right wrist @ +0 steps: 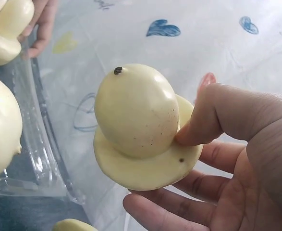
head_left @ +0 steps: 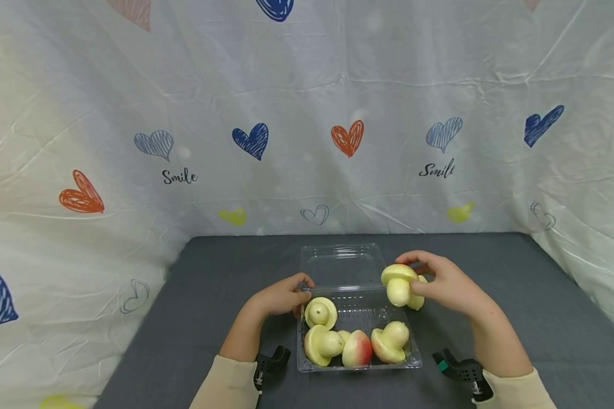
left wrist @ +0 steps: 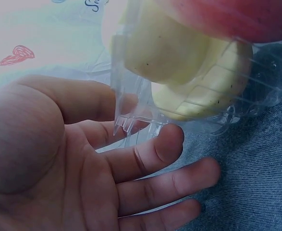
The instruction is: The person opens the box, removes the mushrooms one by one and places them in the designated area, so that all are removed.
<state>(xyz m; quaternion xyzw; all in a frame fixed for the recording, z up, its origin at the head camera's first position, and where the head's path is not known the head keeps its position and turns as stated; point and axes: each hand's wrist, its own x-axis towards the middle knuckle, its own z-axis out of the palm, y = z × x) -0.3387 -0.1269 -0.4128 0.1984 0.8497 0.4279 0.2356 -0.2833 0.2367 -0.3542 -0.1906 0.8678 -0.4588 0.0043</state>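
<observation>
My right hand (head_left: 447, 284) holds a pale yellow toy mushroom (head_left: 399, 284) above the back right corner of a clear plastic container (head_left: 358, 309). Its rounded stem faces the right wrist camera; the thumb presses beside the stem and the fingers support the cap (right wrist: 148, 175). Part of another pale piece (head_left: 418, 301) shows behind it in the head view. Several more mushrooms lie in the container, one with a red cap (head_left: 357, 349). At the container's back left corner, my left hand (head_left: 281, 295) pinches the rim with thumb and index finger, the other fingers loosely extended (left wrist: 179, 185).
The container's clear lid (head_left: 343, 264) lies folded back behind it. A grey cloth covers the table (head_left: 225, 267). Behind and at the sides hangs a white curtain (head_left: 297, 182) printed with hearts. Each wrist wears a black strap (head_left: 271, 363).
</observation>
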